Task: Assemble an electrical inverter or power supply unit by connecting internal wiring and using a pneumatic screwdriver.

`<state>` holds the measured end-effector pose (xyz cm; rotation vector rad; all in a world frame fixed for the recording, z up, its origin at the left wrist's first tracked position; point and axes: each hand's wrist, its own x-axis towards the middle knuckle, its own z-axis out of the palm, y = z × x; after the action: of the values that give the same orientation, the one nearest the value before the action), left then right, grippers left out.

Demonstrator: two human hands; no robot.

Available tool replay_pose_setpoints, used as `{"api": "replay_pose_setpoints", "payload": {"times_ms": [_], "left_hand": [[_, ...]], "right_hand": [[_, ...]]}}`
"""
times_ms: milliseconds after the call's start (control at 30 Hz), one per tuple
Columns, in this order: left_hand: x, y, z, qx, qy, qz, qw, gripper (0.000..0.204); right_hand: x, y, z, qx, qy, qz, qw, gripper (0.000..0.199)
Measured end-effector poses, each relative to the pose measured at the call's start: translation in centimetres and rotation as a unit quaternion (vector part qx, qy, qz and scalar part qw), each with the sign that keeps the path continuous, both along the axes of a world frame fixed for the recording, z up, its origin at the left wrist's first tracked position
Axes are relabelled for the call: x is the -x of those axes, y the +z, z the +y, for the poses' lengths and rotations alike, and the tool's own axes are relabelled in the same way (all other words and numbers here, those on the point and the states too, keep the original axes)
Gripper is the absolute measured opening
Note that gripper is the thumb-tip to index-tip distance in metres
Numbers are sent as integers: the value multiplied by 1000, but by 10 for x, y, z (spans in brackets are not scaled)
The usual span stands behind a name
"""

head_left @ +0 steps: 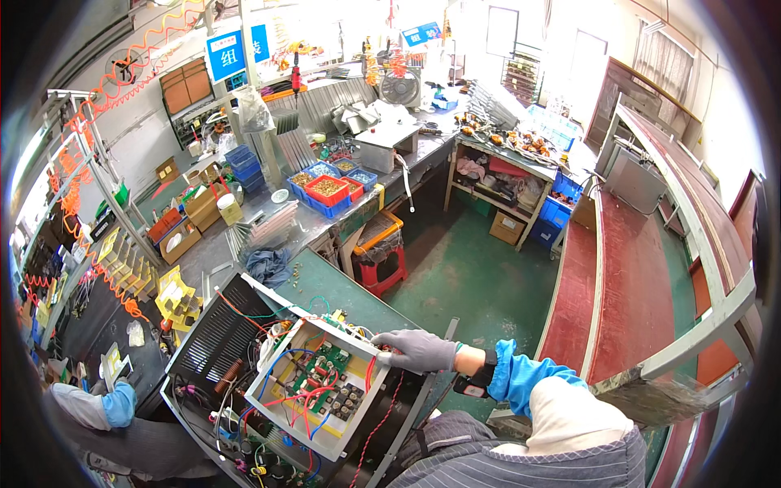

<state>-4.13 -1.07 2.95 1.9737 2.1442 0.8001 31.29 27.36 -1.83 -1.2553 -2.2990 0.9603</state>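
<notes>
Open circuit box [363, 400], seven o'clock: likely stiff, weighty, wiring [304, 396] fragile; I'd grip the bare rim [276, 359]. Right hand [423, 351] on its two o'clock corner; can't tell whether fingers [390, 338] clamp. Left hand unseen.

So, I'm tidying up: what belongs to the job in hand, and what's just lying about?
Job in hand:
gloved right hand touching pale tray
green circuit board
black vented case

Likely lying about:
bench-top fan
blue cloth
floor-level cardboard box
</notes>
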Motion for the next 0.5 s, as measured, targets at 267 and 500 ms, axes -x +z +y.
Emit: {"api": "replay_pose_setpoints", "payload": {"times_ms": [267,500], "left_hand": [[0,-1,-1,3,-2,6,1000,22],[-1,-1,-1,3,-1,11,1000,21]], "right_hand": [[-2,2,-1,5,5,0,1000,58],[-1,2,-1,6,6,-8,1000,60]]}}
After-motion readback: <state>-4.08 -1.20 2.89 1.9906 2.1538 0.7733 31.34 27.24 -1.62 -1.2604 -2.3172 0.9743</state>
